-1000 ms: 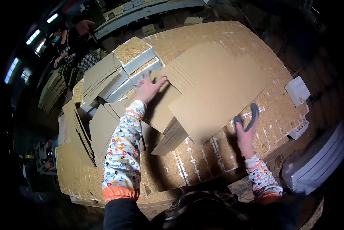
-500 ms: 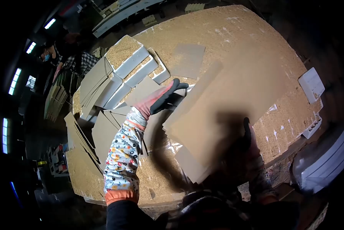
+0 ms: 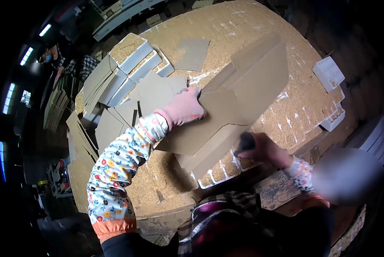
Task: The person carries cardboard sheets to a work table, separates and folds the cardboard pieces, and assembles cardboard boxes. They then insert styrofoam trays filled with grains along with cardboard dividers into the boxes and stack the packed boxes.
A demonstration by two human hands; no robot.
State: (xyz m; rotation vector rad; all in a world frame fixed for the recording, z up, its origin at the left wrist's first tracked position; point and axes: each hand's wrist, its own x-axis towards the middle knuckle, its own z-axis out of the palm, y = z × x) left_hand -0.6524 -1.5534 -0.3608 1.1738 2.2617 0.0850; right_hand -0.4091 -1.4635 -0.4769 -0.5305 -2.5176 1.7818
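Cardboard sheets [image 3: 258, 88], overlapping, aslant above sawdust-topped white boxes [image 3: 136, 58]; left hand [image 3: 184, 106], curled at their left edge, pinch indeterminable; right hand [image 3: 262, 147], fingers bent, near their lower edge, hold indeterminable; single sheet [image 3: 192, 55], flat beyond; rightmost boxes, uncovered.

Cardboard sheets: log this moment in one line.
left hand: gripping cardboard sheets | right hand: by near edge, contact unclear | white boxes: beyond left hand

On my feed, the left hand [image 3: 185, 107] hides its own fingertips against the cardboard sheets [image 3: 247, 96]. The right hand's [image 3: 262, 148] dark fingertips blur together. A pale smudge [image 3: 348, 176] covers something; the top edge crops the far bench [image 3: 125, 18].
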